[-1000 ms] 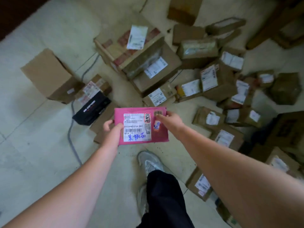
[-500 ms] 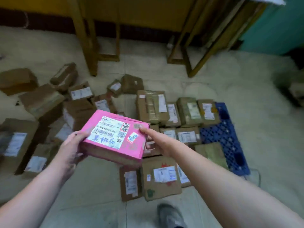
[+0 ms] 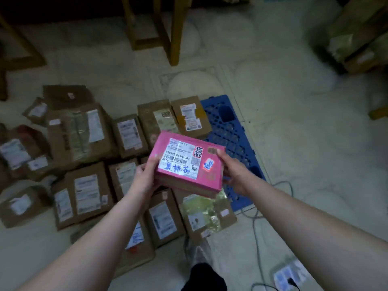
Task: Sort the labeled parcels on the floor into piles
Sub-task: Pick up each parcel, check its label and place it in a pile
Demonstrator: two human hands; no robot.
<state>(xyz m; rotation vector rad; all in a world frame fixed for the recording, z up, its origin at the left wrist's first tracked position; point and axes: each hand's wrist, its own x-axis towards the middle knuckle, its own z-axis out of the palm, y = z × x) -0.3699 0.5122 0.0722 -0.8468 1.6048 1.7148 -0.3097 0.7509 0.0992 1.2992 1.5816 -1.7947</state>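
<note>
A pink parcel [image 3: 189,164] with a white shipping label is held tilted above rows of brown labeled parcels [image 3: 84,194] on the floor [image 3: 294,122]. It is gripped at its left edge by the left hand [image 3: 144,175] and at its right edge by the right hand [image 3: 233,175], fingers curled round it. A blue plastic pallet [image 3: 228,131] is noted beside the rows.

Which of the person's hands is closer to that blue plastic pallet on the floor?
Right. The right hand holds the pink parcel directly above the blue pallet; the left hand grips the parcel's other end, over the brown boxes.
</note>
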